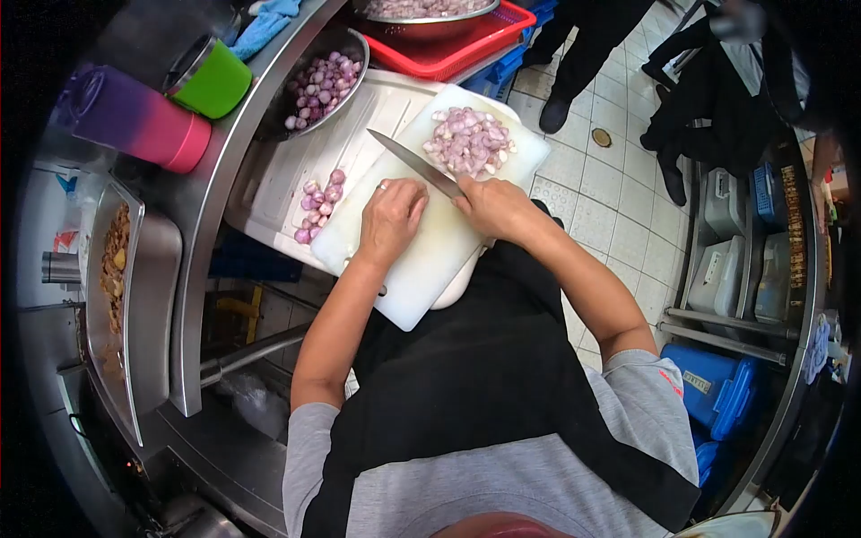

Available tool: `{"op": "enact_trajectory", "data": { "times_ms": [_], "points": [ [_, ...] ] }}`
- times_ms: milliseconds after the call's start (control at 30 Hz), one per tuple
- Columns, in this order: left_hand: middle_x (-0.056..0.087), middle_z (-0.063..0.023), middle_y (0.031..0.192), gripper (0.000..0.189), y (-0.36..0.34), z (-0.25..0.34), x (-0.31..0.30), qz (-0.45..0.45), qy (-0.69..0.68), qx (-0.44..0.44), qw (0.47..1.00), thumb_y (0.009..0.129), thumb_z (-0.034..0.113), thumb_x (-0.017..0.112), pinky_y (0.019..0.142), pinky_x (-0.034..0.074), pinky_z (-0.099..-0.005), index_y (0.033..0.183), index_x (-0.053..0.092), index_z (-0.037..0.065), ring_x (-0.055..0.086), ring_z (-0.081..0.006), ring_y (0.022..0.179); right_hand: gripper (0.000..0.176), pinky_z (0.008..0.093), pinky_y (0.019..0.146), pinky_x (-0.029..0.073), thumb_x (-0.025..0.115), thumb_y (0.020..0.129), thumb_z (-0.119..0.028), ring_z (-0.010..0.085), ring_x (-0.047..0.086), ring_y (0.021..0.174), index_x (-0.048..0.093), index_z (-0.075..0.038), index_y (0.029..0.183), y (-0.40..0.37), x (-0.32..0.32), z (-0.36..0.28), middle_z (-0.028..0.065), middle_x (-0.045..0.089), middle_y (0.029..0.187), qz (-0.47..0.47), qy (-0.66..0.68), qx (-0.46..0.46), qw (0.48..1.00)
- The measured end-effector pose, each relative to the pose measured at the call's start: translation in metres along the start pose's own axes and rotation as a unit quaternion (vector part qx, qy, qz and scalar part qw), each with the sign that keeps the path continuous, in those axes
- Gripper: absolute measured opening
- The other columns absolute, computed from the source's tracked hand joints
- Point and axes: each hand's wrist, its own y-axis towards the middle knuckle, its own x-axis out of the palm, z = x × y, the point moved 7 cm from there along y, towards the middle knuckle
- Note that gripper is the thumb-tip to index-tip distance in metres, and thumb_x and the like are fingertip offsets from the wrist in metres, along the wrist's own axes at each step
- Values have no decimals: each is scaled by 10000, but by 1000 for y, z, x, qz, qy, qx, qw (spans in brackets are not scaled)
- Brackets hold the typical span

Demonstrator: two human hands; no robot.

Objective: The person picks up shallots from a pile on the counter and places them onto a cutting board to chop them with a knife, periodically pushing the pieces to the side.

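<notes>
My right hand (493, 206) is wrapped round the handle of a kitchen knife (414, 162), its blade pointing up and to the left across the white cutting board (417, 291). My left hand (393, 213) rests on the board below the blade with its fingers curled in; what lies under them, if anything, is hidden. Beyond the knife sits a heap of cut shallots (468, 141). Left of the board, a small group of whole peeled shallots (320, 205) lies on a white tray (260, 202). More shallots (323, 90) fill part of a metal bowl (357, 76).
A red basket (439, 58) with a metal bowl of pale pieces stands at the back. A steel counter edge (202, 206) runs along the left, bearing a purple-pink bottle (148, 121) and a green cup (213, 81). Other people (592, 45) stand on the tiled floor beyond.
</notes>
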Motion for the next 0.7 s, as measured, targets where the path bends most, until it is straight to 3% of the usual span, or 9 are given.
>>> {"op": "enact_trajectory", "data": {
  "times_ms": [67, 133, 167, 233, 367, 533, 700],
  "points": [
    [656, -129, 946, 175, -2, -1, -1, 13, -21, 6, 1000, 805, 45, 716, 771, 513, -399, 958, 634, 25, 633, -309, 893, 323, 533, 752, 525, 520, 969, -294, 444, 671, 824, 556, 14, 1057, -10, -9, -3, 274, 677, 837, -5, -6, 7, 1000],
    [631, -132, 957, 160, -3, -20, -10, 87, -96, -97, 987, 844, 39, 687, 750, 507, -369, 988, 620, 18, 621, -271, 839, 325, 537, 733, 529, 514, 972, -289, 437, 674, 831, 569, 16, 1071, -23, -18, -7, 272, 683, 862, -22, -8, 20, 1000],
    [631, -132, 957, 160, -1, -20, -13, 95, -101, -83, 987, 844, 39, 687, 750, 507, -369, 988, 620, 18, 621, -271, 839, 317, 543, 732, 528, 514, 972, -282, 441, 673, 830, 570, 14, 1069, -29, -18, -11, 272, 683, 862, -31, -5, 25, 999],
    [606, -122, 949, 162, -5, -36, -28, 172, -81, -159, 969, 879, 46, 664, 726, 496, -336, 1028, 609, 15, 590, -226, 788, 320, 543, 758, 523, 518, 973, -289, 450, 669, 840, 571, 13, 1066, -37, -9, -15, 276, 680, 866, -66, 2, 26, 997],
    [597, -95, 921, 184, -10, -45, -33, 197, -87, -176, 961, 899, 71, 659, 716, 488, -319, 1067, 608, 16, 569, -203, 765, 330, 523, 824, 511, 524, 974, -302, 449, 663, 891, 576, 11, 1064, -39, 2, -16, 272, 682, 899, -123, 51, 22, 991],
    [613, -100, 920, 166, -6, -40, -33, 180, -85, -161, 967, 919, 94, 646, 698, 499, -325, 1067, 625, 21, 603, -211, 789, 342, 528, 835, 504, 512, 972, -322, 446, 661, 899, 581, -4, 1076, -27, -4, 13, 280, 680, 923, -44, 36, 39, 998],
    [638, -116, 909, 120, -6, -40, -26, 148, -105, -156, 971, 928, 94, 628, 689, 507, -337, 1018, 642, 16, 623, -237, 777, 332, 525, 825, 512, 527, 963, -330, 441, 665, 897, 594, -19, 1059, -26, -8, 27, 274, 682, 919, -29, 18, 86, 996]
  ]
}}
